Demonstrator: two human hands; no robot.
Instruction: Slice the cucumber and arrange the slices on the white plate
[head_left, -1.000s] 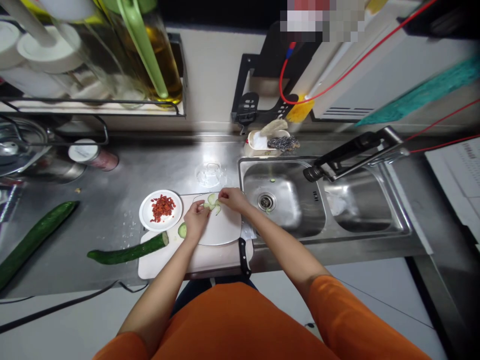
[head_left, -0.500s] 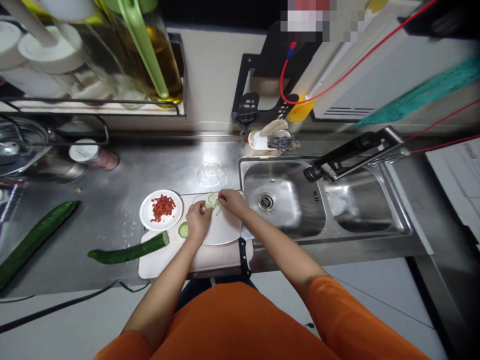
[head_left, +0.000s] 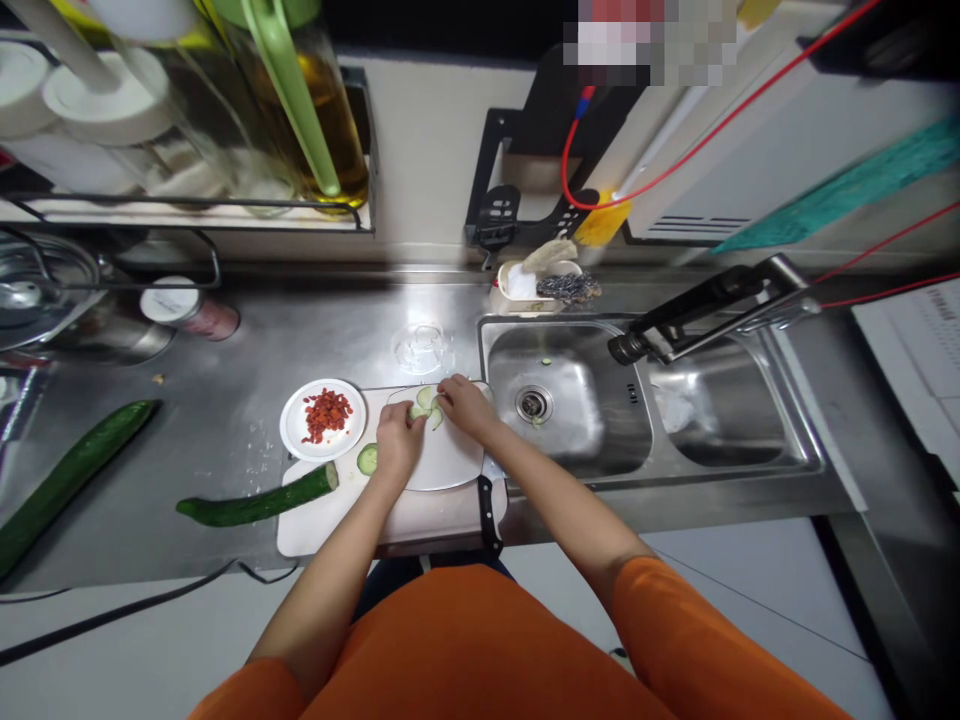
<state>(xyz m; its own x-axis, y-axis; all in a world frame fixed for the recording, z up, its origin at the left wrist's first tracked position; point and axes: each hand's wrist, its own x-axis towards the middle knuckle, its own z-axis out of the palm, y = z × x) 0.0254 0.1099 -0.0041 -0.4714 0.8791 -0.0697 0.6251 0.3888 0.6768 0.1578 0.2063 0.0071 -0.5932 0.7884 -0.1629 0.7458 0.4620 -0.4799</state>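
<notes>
Pale green cucumber slices (head_left: 427, 399) lie overlapped like petals on a white plate (head_left: 454, 461), which rests on a white cutting board (head_left: 300, 535). My left hand (head_left: 398, 437) pinches at the left edge of the slices, its fingers closed. From the right, my right hand (head_left: 463, 404) reaches the slices with its fingertips together; what they grip is too small to make out. A loose cucumber slice (head_left: 367, 459) is left of my left hand. The cut cucumber (head_left: 262, 502) lies partly on the board. A black-handled knife (head_left: 489, 512) rests at the board's right end.
A round white plate (head_left: 286, 422) with red pieces stands left of the hands. A whole cucumber (head_left: 71, 475) lies at the far left. Right of the board is a double sink (head_left: 570, 400) with a faucet (head_left: 675, 318). A rack (head_left: 300, 215) with bottles overhangs the counter.
Both hands stay beside the slices with only slight finger movement. The whole view has shifted very slightly.
</notes>
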